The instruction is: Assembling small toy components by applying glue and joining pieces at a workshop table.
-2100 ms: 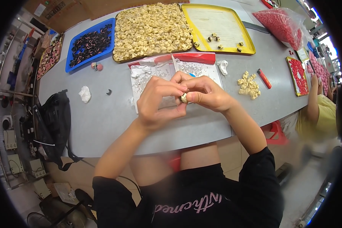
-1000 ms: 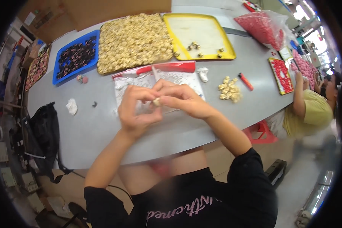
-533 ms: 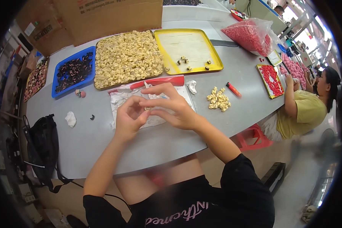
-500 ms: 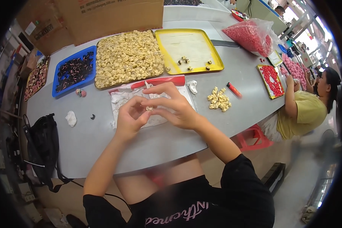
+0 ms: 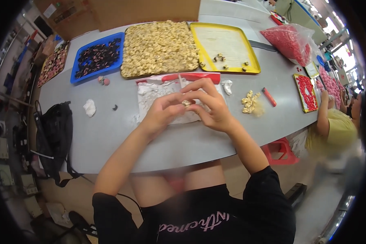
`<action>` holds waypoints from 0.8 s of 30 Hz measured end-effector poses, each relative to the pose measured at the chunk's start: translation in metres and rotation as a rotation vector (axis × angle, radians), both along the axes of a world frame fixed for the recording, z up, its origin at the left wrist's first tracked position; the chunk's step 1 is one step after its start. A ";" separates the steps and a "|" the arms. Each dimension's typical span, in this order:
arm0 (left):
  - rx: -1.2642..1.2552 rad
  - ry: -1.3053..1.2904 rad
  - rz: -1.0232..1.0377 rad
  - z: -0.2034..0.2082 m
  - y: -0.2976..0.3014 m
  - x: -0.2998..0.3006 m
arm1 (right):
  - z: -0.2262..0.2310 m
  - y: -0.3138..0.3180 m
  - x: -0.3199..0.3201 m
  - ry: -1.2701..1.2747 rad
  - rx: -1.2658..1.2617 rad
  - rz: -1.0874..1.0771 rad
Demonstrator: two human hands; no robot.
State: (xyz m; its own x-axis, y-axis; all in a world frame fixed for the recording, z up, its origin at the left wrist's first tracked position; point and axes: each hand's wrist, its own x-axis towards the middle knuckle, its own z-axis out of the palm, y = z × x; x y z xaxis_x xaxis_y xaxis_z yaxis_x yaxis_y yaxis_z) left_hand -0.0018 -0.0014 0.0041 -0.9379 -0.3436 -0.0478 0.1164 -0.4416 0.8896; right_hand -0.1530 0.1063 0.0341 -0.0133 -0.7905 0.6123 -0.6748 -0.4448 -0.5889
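Over a whitish work sheet (image 5: pixel 148 91) with a red far edge, my left hand (image 5: pixel 163 113) and my right hand (image 5: pixel 211 106) meet at the fingertips. Both pinch one small cream piece (image 5: pixel 186 103), which seems to have a darker spot; the fingers cover part of it. A thin pale tool (image 5: pixel 180 77) lies on the sheet just beyond my fingers. Right of my right hand is a loose pile of small cream pieces (image 5: pixel 250 101), with a red tube-shaped object (image 5: pixel 269 97) beside it. A white crumpled lump (image 5: pixel 227 86) lies by the sheet's right edge.
Beyond the sheet stand a blue tray (image 5: pixel 74 75) of dark curved pieces, a tray heaped with cream pieces (image 5: pixel 160 49) and a yellow tray (image 5: pixel 227 34) holding several cream-and-dark pieces. A black bag (image 5: pixel 55 136) sits at left. A co-worker (image 5: pixel 333 126) works at right beside a bag of red pieces (image 5: pixel 288 42).
The whole view has shifted, so the table now appears further right and higher. Both hands keep their pinch on the small piece, with the fingers slightly rearranged.
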 end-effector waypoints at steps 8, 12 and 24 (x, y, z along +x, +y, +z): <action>-0.032 -0.007 -0.011 -0.003 -0.001 0.001 | -0.001 -0.001 0.002 0.057 -0.006 0.030; -0.041 0.015 -0.024 -0.006 -0.002 0.001 | -0.003 -0.002 0.004 0.055 0.008 0.046; -0.044 0.031 0.003 -0.005 0.001 0.001 | -0.005 -0.003 0.008 0.050 0.008 0.052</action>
